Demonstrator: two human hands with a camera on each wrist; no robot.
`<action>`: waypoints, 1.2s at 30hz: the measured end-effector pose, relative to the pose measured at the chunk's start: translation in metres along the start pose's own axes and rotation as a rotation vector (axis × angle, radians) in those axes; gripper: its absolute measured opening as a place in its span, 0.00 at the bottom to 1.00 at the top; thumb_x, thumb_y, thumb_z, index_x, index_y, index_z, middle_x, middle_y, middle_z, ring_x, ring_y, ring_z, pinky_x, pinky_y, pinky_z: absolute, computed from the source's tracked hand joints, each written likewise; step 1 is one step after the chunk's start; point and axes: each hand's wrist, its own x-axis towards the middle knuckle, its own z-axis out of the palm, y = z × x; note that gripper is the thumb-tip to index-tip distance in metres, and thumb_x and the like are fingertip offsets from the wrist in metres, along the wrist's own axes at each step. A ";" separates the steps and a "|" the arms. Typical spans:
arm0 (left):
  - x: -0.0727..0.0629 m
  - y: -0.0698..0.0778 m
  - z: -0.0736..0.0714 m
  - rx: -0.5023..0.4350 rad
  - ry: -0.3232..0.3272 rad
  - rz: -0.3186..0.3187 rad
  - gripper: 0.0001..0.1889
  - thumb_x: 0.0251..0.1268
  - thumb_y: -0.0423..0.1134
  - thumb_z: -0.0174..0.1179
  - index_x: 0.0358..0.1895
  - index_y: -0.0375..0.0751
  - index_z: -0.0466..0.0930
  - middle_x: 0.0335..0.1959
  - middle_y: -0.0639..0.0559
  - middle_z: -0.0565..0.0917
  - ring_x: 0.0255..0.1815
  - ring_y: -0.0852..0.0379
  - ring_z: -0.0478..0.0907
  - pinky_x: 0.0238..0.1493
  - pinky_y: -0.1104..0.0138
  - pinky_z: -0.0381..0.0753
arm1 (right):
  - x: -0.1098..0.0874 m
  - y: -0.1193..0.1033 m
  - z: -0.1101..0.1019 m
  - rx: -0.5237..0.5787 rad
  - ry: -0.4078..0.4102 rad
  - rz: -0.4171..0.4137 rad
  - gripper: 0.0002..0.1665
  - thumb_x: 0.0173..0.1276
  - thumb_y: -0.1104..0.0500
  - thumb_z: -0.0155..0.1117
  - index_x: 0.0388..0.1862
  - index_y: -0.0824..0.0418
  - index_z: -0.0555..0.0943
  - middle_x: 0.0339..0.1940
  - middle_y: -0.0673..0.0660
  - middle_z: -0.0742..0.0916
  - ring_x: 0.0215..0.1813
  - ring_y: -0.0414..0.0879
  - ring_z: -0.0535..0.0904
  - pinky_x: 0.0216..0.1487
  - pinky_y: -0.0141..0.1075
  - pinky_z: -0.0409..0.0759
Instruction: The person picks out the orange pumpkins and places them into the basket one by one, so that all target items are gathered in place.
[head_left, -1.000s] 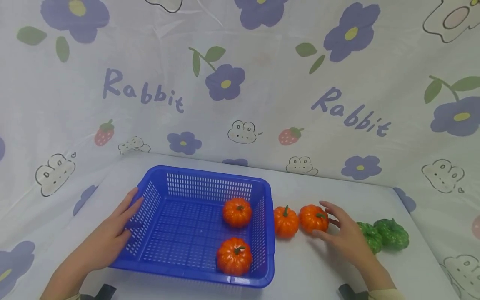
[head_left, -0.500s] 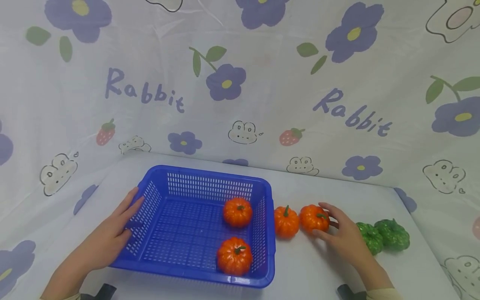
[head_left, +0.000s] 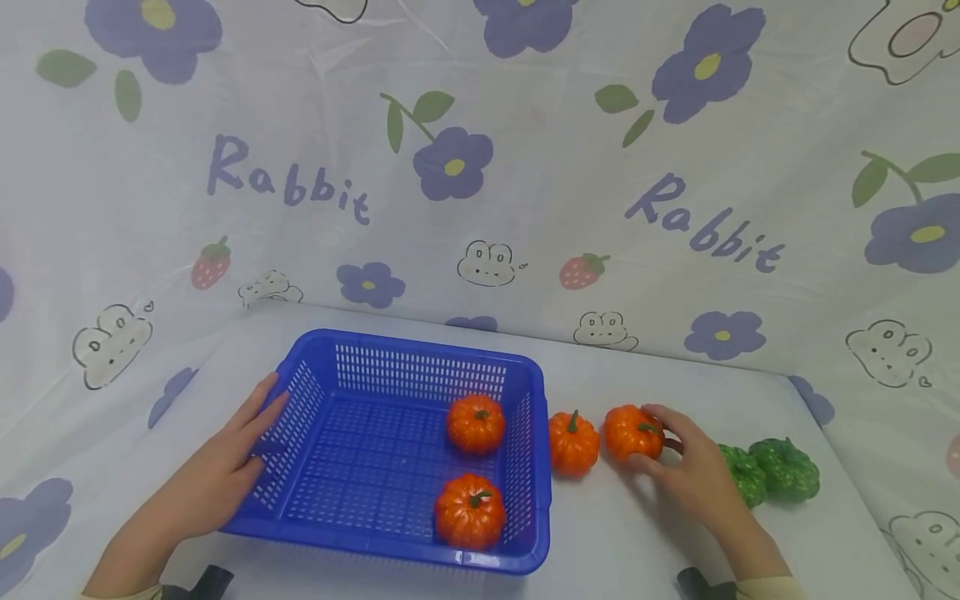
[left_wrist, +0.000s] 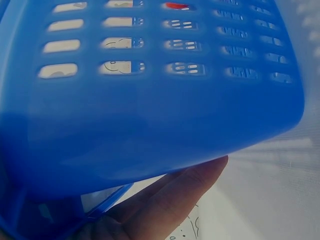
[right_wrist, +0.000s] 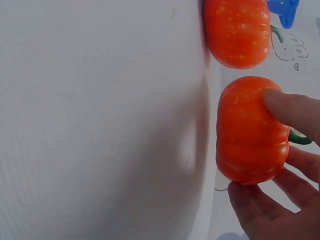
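A blue plastic basket (head_left: pixel 405 562) with slotted walls stands on the table. My left hand (head_left: pixel 213 479) holds its left side at the rim; the left wrist view shows a finger (left_wrist: pixel 185 192) against the basket's edge, the rest largely hidden. In my right hand (head_left: pixel 693 467) is an orange toy pumpkin (head_left: pixel 628 433) with a green stem, pinched between thumb (right_wrist: pixel 295 112) and fingers. The right wrist view shows a small gap between this pumpkin and the tabletop. Another orange pumpkin (head_left: pixel 573 446) sits between it and the basket's right wall.
Two orange pumpkins, one at the back (head_left: pixel 476 425) and one at the front (head_left: pixel 470 512), lie in the basket's right part. Two green pumpkins, one (head_left: pixel 744 475) partly behind my right hand and one (head_left: pixel 783 471) farther right, rest on the white table (head_left: pixel 592 533). A patterned curtain (head_left: pixel 525 192) hangs behind.
My right hand has closed in on the orange pumpkin and shifted it slightly to the right and up, away from its neighbour. The left hand and the basket have stayed put.
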 end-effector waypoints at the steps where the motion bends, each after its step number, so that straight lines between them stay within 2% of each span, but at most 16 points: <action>1: 0.000 0.000 0.000 0.000 -0.001 -0.002 0.39 0.71 0.19 0.51 0.86 0.29 0.54 0.91 0.40 0.41 0.87 0.28 0.46 0.83 0.67 0.42 | 0.000 -0.001 -0.001 -0.012 0.005 -0.003 0.44 0.64 0.66 0.82 0.78 0.65 0.74 0.74 0.67 0.79 0.73 0.67 0.75 0.67 0.61 0.80; 10: 0.002 0.004 -0.003 -0.009 -0.013 -0.023 0.40 0.72 0.19 0.50 0.86 0.30 0.53 0.91 0.39 0.40 0.87 0.28 0.45 0.84 0.51 0.46 | 0.002 -0.010 -0.010 -0.029 0.050 -0.069 0.44 0.62 0.69 0.83 0.76 0.65 0.75 0.73 0.67 0.80 0.71 0.68 0.76 0.64 0.60 0.81; 15: 0.002 0.005 -0.003 -0.021 -0.016 -0.029 0.39 0.72 0.20 0.50 0.87 0.30 0.53 0.91 0.40 0.40 0.87 0.28 0.44 0.83 0.49 0.47 | 0.004 -0.013 -0.013 -0.055 0.060 -0.087 0.44 0.63 0.65 0.84 0.76 0.65 0.75 0.72 0.66 0.81 0.71 0.66 0.77 0.63 0.59 0.82; 20: 0.002 0.004 -0.003 -0.023 -0.012 -0.019 0.39 0.72 0.19 0.50 0.86 0.29 0.53 0.91 0.39 0.40 0.87 0.28 0.44 0.84 0.56 0.44 | 0.005 -0.017 -0.015 -0.058 0.068 -0.088 0.44 0.63 0.63 0.85 0.76 0.64 0.76 0.72 0.66 0.81 0.71 0.66 0.77 0.63 0.58 0.82; 26: 0.001 0.002 -0.001 -0.022 -0.003 0.002 0.39 0.71 0.19 0.50 0.86 0.28 0.54 0.91 0.38 0.40 0.87 0.27 0.45 0.83 0.69 0.41 | 0.006 -0.022 -0.018 -0.076 0.072 -0.088 0.44 0.63 0.62 0.85 0.76 0.64 0.76 0.72 0.65 0.82 0.71 0.65 0.77 0.62 0.57 0.81; 28: 0.000 0.001 -0.001 -0.021 -0.001 0.006 0.39 0.71 0.18 0.50 0.86 0.28 0.54 0.91 0.38 0.40 0.87 0.27 0.45 0.82 0.71 0.41 | 0.005 -0.023 -0.019 -0.069 0.075 -0.096 0.45 0.63 0.61 0.86 0.76 0.64 0.76 0.72 0.65 0.82 0.71 0.65 0.78 0.63 0.51 0.83; 30: 0.000 0.001 -0.001 -0.019 0.000 0.006 0.39 0.71 0.18 0.50 0.86 0.28 0.54 0.91 0.38 0.41 0.87 0.27 0.46 0.82 0.71 0.41 | 0.005 -0.024 -0.021 -0.062 0.084 -0.112 0.45 0.62 0.62 0.86 0.76 0.64 0.76 0.71 0.64 0.82 0.70 0.64 0.78 0.63 0.37 0.83; 32: 0.000 0.001 0.000 -0.018 0.001 0.004 0.39 0.71 0.18 0.50 0.86 0.28 0.54 0.91 0.38 0.41 0.87 0.27 0.46 0.83 0.68 0.42 | 0.005 -0.026 -0.022 -0.043 0.091 -0.131 0.45 0.61 0.63 0.86 0.76 0.64 0.76 0.71 0.64 0.82 0.70 0.64 0.78 0.62 0.23 0.78; 34: 0.000 0.001 0.000 -0.018 0.001 0.003 0.39 0.71 0.19 0.50 0.86 0.28 0.54 0.91 0.39 0.41 0.87 0.27 0.46 0.83 0.68 0.42 | 0.005 -0.028 -0.024 -0.040 0.096 -0.144 0.45 0.61 0.64 0.86 0.76 0.63 0.76 0.71 0.63 0.83 0.70 0.63 0.79 0.61 0.16 0.72; 36: 0.000 0.001 0.000 -0.017 0.003 0.005 0.39 0.70 0.18 0.50 0.86 0.28 0.54 0.91 0.38 0.41 0.87 0.27 0.46 0.83 0.69 0.41 | 0.006 -0.030 -0.024 -0.046 0.098 -0.151 0.45 0.61 0.64 0.86 0.76 0.62 0.76 0.72 0.63 0.82 0.70 0.63 0.79 0.60 0.15 0.70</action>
